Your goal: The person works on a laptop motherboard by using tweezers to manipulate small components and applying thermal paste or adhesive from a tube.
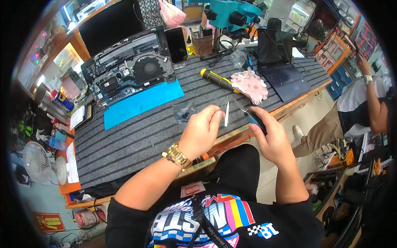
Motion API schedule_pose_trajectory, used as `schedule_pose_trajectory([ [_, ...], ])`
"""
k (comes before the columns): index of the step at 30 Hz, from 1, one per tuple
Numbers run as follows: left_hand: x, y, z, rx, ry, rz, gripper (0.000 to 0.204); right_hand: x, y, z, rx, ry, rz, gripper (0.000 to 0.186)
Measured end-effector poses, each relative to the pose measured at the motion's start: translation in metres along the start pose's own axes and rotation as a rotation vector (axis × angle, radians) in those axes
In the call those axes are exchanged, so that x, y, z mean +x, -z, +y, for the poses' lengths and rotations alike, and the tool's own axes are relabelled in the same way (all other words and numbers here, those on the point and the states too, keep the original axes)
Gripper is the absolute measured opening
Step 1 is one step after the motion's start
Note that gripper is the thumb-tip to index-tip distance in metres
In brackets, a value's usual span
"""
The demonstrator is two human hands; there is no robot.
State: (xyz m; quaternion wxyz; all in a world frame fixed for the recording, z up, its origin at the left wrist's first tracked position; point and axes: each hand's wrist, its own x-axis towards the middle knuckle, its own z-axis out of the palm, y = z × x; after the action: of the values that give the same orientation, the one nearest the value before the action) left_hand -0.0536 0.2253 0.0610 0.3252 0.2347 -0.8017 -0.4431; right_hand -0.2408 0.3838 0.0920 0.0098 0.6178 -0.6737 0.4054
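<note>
My left hand (201, 129) is held over the front of the grey striped mat (136, 144), thumb and forefinger pinched. Something thin, perhaps clear, seems to be between them, but I cannot make it out. Just right of those fingertips is a narrow white strip (227, 114). A dark-handled tool (257, 120) with a small metal tip is gripped in my right hand (273, 139), its tip pointing toward the left hand. A small clear plastic bag (185, 112) with dark bits lies left of my left hand.
An opened laptop (130, 68) with bare internals leans behind a blue mat (142, 105). Ahead lie a yellow-black screwdriver (217, 79) and a pink cloth (250, 86). A small dark laptop (283, 76) stands right. Another person (351, 103) stands beyond the bench's right edge.
</note>
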Motion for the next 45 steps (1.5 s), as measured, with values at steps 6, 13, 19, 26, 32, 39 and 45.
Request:
schedule_pose_trajectory([
  [6,-0.003,-0.006,0.0,0.321,-0.18,0.083,0.014,0.002,0.006,-0.019,-0.207,-0.069,-0.131,0.048],
  [13,-0.001,-0.011,0.003,0.477,-0.275,0.112,0.009,0.004,0.008,-0.024,-0.323,-0.093,-0.123,0.046],
  [19,0.001,-0.018,-0.001,0.47,-0.3,0.122,0.008,-0.002,0.008,-0.023,-0.372,-0.109,-0.1,0.044],
  [26,0.002,-0.009,0.015,0.399,-0.27,0.191,0.008,-0.004,0.023,0.011,-0.342,-0.18,0.04,0.045],
  [32,0.0,-0.013,0.013,0.171,-0.207,0.136,0.017,-0.01,0.006,-0.014,-0.157,0.012,0.026,0.053],
  [39,-0.008,-0.002,0.038,-0.737,0.385,-0.28,0.028,-0.007,0.006,0.036,-0.23,-0.081,0.107,0.052],
  [45,-0.004,-0.003,0.032,-0.834,0.463,-0.306,0.035,-0.021,0.01,0.005,-0.016,0.053,0.092,0.054],
])
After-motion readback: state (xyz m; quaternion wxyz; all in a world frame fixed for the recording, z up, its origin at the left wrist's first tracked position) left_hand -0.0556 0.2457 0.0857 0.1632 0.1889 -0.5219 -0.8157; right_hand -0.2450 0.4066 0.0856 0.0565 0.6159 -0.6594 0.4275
